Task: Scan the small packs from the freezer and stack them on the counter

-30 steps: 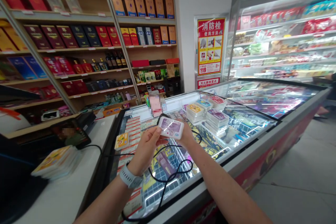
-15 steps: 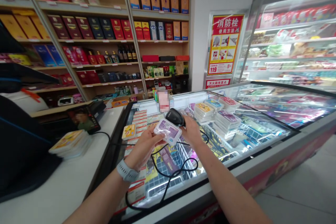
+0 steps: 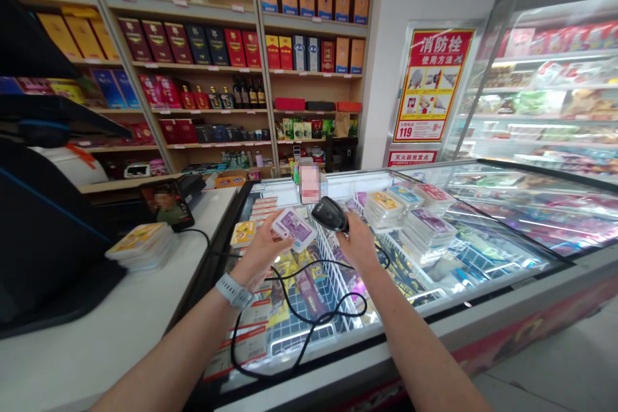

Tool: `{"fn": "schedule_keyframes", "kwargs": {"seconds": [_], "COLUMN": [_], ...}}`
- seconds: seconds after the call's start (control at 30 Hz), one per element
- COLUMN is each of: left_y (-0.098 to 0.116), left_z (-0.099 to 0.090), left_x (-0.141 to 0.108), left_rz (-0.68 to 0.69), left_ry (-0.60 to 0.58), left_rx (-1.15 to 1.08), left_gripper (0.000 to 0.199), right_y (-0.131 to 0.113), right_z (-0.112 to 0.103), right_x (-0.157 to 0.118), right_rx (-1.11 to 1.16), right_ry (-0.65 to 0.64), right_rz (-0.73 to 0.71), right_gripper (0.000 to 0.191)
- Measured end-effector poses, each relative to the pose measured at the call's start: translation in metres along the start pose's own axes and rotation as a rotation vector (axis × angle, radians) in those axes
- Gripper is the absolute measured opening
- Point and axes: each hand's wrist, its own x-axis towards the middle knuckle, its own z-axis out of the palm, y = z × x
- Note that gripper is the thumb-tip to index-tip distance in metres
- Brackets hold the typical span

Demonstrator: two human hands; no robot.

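My left hand point(image 3: 263, 248), with a pale watch on its wrist, is closed on a flat clear plastic box with a purple label point(image 3: 294, 230). In my right hand point(image 3: 358, 241) is a black barcode scanner point(image 3: 329, 214), its head pointing left above the box's right end. A small gap shows between scanner and box. The scanner's black cable point(image 3: 290, 306) loops over the glass top of the chest freezer point(image 3: 487, 284). Right of my right hand, stacked boxes with purple labels point(image 3: 429, 225) and yellow labels point(image 3: 383, 203) sit on the glass.
A single yellow-labelled box point(image 3: 243, 232) lies on the freezer's left end. On the white counter point(image 3: 140, 309) are another stack of boxes point(image 3: 141, 244) and a phone-like screen point(image 3: 168, 204). Shelves of boxed goods point(image 3: 196, 45) stand behind; a lit display fridge point(image 3: 555, 90) is at right.
The box in my left hand has moved left, away from the scanner, and tilted more. My right hand still holds the scanner. The whole view has shifted slightly left.
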Motion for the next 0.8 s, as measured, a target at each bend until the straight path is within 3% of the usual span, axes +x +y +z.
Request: {"fn": "schedule_keyframes", "kwargs": {"seconds": [0.2,0.37,0.43,0.8], "left_y": [-0.001,0.0047,0.0041,0.0006], "left_z": [0.0038,0.0091,0.009,0.0059], "left_x": [-0.0021,-0.0061,-0.0063,-0.0089], "left_rz": [-0.01,0.015,0.015,-0.131], "left_ry": [-0.031,-0.127,-0.157,-0.178], "left_rx": [-0.038,0.048,0.065,0.022], "left_gripper": [0.093,0.049,0.04,0.046], "right_y": [0.0008,0.0005,0.0004,0.0023], "right_z": [0.0005,0.0004,0.0004,0.0012], "right_x": [0.0004,-0.0002,-0.0004,-0.0003], "right_rx": [0.004,-0.002,-0.004,-0.017], "right_ry": [-0.014,0.006,0.011,-0.003], "right_rz": [0.006,-0.003,-0.007,-0.008], "right_gripper": [0.034,0.035,0.035,0.033]}}
